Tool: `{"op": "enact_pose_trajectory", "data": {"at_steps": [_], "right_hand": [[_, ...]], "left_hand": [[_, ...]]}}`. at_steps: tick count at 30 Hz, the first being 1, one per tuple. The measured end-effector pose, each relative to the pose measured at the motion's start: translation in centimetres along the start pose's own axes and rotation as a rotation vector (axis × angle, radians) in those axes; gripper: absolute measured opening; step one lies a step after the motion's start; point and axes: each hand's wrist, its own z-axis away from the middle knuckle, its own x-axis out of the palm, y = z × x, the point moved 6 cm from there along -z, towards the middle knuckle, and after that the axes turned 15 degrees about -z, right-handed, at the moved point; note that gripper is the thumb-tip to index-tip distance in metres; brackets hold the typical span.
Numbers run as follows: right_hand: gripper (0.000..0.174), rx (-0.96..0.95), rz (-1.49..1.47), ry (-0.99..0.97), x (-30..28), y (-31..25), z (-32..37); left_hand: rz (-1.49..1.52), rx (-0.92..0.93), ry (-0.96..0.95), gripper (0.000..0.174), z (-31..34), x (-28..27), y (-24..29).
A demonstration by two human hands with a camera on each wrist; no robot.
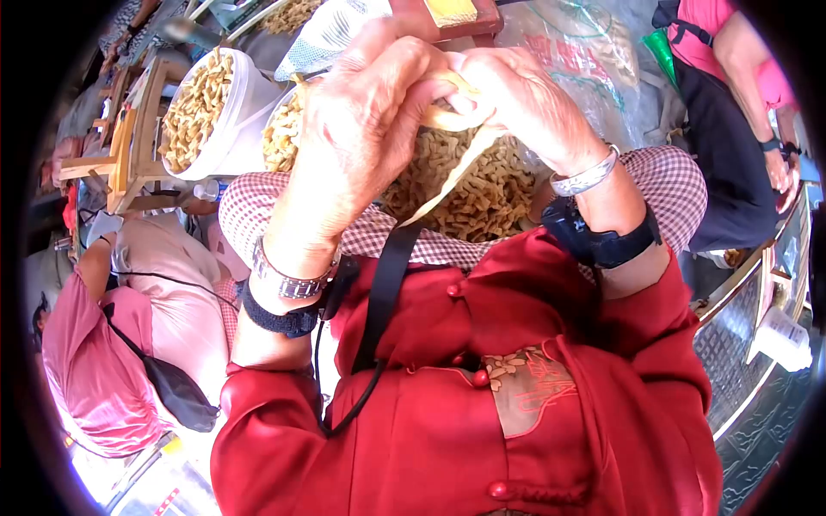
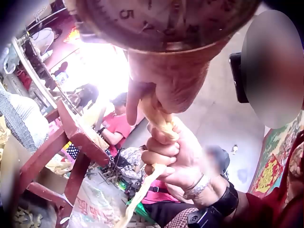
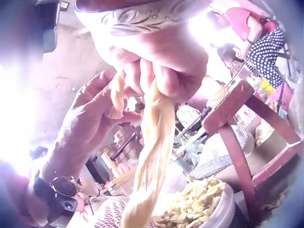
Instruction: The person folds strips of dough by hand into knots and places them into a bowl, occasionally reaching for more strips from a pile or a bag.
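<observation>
A long, soft, pale-yellow strip (image 1: pixel 456 176) runs between the two raised hands, its loose tail hanging toward the lap. The left hand (image 1: pixel 353 138), with a watch at the wrist, pinches one part of the strip between thumb and fingers. Curled fingers of the right hand (image 1: pixel 533 107) grip the strip close beside it; a silver bangle circles that wrist. In the right wrist view the strip (image 3: pixel 154 137) comes out below the right hand's fingers in a wide, wrinkled band. Below the hands, many short, twisted yellow-brown pieces (image 1: pixel 482 198) are heaped at the lap.
A white bucket (image 1: pixel 241 116) of similar pieces stands at the left, with another container partly behind the left arm. A red wooden stool (image 3: pixel 228 109) is in front, near a clear plastic bag (image 1: pixel 585 52). Other people sit on both sides, one in pink (image 1: pixel 103 370).
</observation>
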Motion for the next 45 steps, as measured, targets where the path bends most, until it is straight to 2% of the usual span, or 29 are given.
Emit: {"op": "enact_pose_trajectory", "data": {"at_steps": [2,5,6,7,9,11,12,13,14,15,16,17,19,20,21,23,24,26,27,29,32,33,34,37,38,40,43,45], "right_hand": [[0.033,0.047,0.043,-0.065,-0.1,-0.1,0.2],[0.034,0.074,-0.17,0.064,0.5,-0.1,1.1],[0.031,-0.062,0.036,0.055,0.3,-0.7,1.1],[0.029,-0.088,0.038,0.091,0.0,-1.0,1.5],[0.026,-0.164,0.021,0.144,0.2,-2.2,2.2],[0.029,-0.12,-0.005,0.171,-0.1,-2.0,2.8],[0.032,-0.083,0.013,0.188,-0.6,-1.7,3.2],[0.034,-0.054,0.031,0.205,-1.3,-1.3,3.7],[0.037,-0.022,0.046,0.217,-2.0,-0.7,4.2],[0.04,0.007,0.058,0.224,-2.4,-0.3,4.7],[0.042,0.035,0.067,0.226,-2.6,0.0,5.1],[0.045,0.063,0.065,0.238,-2.7,0.2,5.6],[0.043,0.132,0.02,0.335,-2.5,0.9,6.4],[0.042,0.036,0.066,0.324,-2.1,1.1,6.2],[0.041,-0.062,0.101,0.318,-1.6,1.4,6.1],[0.039,-0.081,0.101,0.312,-1.3,1.7,5.8],[0.038,-0.003,0.066,0.31,-0.9,1.3,5.4],[0.036,0.164,-0.027,0.326,-0.4,1.6,5.5],[0.035,0.075,0.046,0.353,-0.4,1.1,5.4],[0.033,-0.111,0.185,0.406,-0.9,0.6,5.7],[0.053,0.017,-0.064,0.269,-1.1,2.2,6.5],[0.059,-0.011,-0.087,0.232,-1.1,2.2,6.7],[0.053,0.04,-0.047,0.35,-1.5,1.8,7.4],[0.044,0.06,0.279,0.303,-2.3,0.2,8.5],[0.04,0.081,0.31,0.312,-3.0,0.1,9.0],[0.032,0.122,0.374,0.33,-4.8,0.4,10.2],[0.025,0.083,0.396,0.38,-6.1,0.3,11.3],[0.017,0.092,0.379,0.326,-5.5,0.3,10.6]], "left_hand": [[0.036,0.001,-0.075,0.009,0.6,0.4,-0.3],[0.647,-0.446,-0.172,0.008,1.5,1.7,-1.3],[0.805,-0.471,-0.208,0.01,1.5,2.3,-2.2],[1.114,-0.548,-0.222,0.015,1.7,2.5,-2.5],[1.37,-0.572,-0.161,0.022,2.0,2.6,-2.1],[1.293,-0.579,-0.255,0.027,1.8,2.2,-1.1],[1.536,-0.588,-0.205,0.03,2.0,2.5,-0.3],[1.638,-0.65,-0.126,0.024,1.6,2.9,0.4],[1.672,-0.573,-0.205,0.035,2.0,2.9,1.1],[1.752,-0.529,-0.193,0.038,1.8,3.4,1.8],[1.656,-0.535,-0.251,0.039,2.0,3.1,2.1],[1.564,-0.518,-0.213,0.038,2.0,3.1,2.3],[0.74,-0.326,-0.13,0.038,2.1,1.9,1.7],[0.578,-0.208,0.016,0.038,2.2,1.5,1.5],[0.492,-0.227,-0.031,0.038,2.3,1.4,1.8],[0.586,-0.294,0.032,0.036,2.7,2.1,2.0],[0.589,-0.213,0.106,0.036,2.5,1.9,1.9],[1.037,-0.497,-0.088,0.037,3.6,3.8,1.4],[1.268,-0.638,-0.186,0.037,4.1,4.6,1.5],[1.506,-0.665,-0.247,0.038,4.4,5.4,1.6],[1.904,-0.765,-0.332,0.036,4.7,5.3,2.7],[1.968,-0.766,-0.347,0.036,5.0,6.0,2.8],[1.982,-0.784,-0.355,0.036,5.1,6.0,3.0],[2.029,-0.731,-0.385,0.04,4.8,5.3,2.5],[2.045,-0.697,-0.399,0.042,4.7,4.9,2.3],[2.062,-0.762,-0.352,0.042,4.7,4.2,1.6],[2.109,-0.792,-0.324,0.043,4.9,4.6,0.7],[2.119,-0.815,-0.308,0.046,4.8,4.9,0.6]]}}
